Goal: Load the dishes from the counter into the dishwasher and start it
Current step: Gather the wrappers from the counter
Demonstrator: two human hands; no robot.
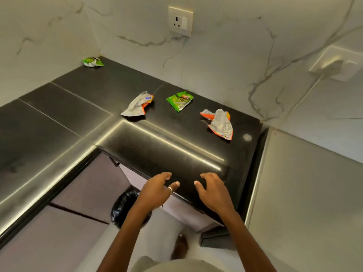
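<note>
No dishes and no dishwasher show in the head view. A black L-shaped counter (157, 146) fills the middle. On it lie several crumpled snack wrappers: a silver and orange one (137, 105), a green one (180, 100), another silver and orange one (220, 122), and a green one (92, 62) in the far corner. My left hand (157, 190), with a ring on the thumb, and my right hand (214, 190) hover side by side over the counter's near edge. Both have loosely spread fingers and hold nothing.
A bin lined with a black bag (127, 207) stands on the floor below the counter's edge, left of my left arm. Marble wall behind carries a socket (180, 21) and a plugged-in socket (334, 62) at right. A grey panel (304, 203) flanks the counter's right end.
</note>
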